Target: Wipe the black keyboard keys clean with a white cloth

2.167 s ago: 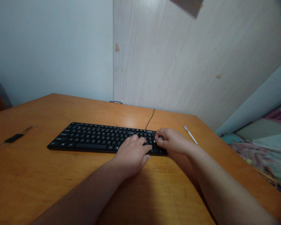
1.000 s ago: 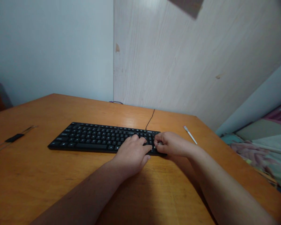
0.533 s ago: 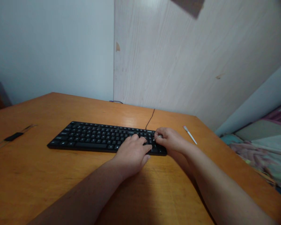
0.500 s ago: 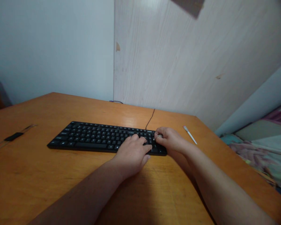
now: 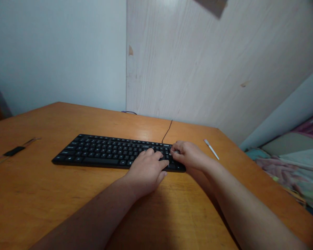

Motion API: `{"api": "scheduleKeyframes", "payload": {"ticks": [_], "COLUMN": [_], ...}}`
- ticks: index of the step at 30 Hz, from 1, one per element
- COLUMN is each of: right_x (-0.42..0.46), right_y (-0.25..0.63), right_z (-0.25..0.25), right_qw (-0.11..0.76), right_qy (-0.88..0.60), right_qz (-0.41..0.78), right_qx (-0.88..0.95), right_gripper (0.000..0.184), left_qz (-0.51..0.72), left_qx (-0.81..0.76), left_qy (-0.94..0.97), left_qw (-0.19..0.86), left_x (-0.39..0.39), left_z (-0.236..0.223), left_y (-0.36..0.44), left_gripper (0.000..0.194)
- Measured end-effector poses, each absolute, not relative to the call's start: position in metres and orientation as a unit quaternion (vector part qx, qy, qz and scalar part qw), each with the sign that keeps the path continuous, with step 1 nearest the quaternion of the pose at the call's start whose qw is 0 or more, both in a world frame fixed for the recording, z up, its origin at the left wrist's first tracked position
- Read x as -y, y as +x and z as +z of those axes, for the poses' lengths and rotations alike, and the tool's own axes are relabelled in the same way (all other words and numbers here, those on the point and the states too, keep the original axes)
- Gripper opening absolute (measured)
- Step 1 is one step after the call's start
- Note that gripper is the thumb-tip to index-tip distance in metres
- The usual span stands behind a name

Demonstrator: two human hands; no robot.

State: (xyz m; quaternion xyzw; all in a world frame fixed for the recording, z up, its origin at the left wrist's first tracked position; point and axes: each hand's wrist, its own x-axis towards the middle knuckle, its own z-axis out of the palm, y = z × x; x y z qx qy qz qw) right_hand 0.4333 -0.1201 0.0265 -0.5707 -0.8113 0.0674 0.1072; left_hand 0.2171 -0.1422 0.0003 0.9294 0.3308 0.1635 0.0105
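Observation:
A black keyboard lies flat on the wooden table, its cable running back towards the wall. My left hand rests on the keyboard's right part with its fingers spread over the keys. Over the number pad, my right hand is closed, thumb and fingers pinched together close to the keys. Something small and pale shows between those fingertips, too small to name. Both hands cover some of the keys beneath them.
To the right of my right hand lies a white brush. A black strip with thin cords is at the table's left. Behind the table stands a pale wall panel; crumpled cloth lies beyond the right edge.
My right hand's pinched fingertips have shifted slightly to the left over the number pad. My left hand stays in place on the keys.

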Motion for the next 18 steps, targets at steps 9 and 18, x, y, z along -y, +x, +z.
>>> {"api": "scheduleKeyframes", "payload": {"ticks": [9,18], "right_x": [0.13,0.11], "right_y": [0.434,0.454], "right_z": [0.036,0.025], "right_qw": [0.067,0.17], "right_qy": [-0.563,-0.626], "right_qz": [0.159,0.082], "right_qx": [0.808,0.757], "right_gripper": [0.008,0.014], "left_qz": [0.16,0.164], "left_qx": [-0.329,-0.326], "left_qy": [0.931,0.931], "left_qw": [0.009,0.005], "left_x": [0.141,0.142], "left_z": [0.0,-0.001], "left_y": [0.217,0.216], "left_gripper": [0.032,0.032]}}
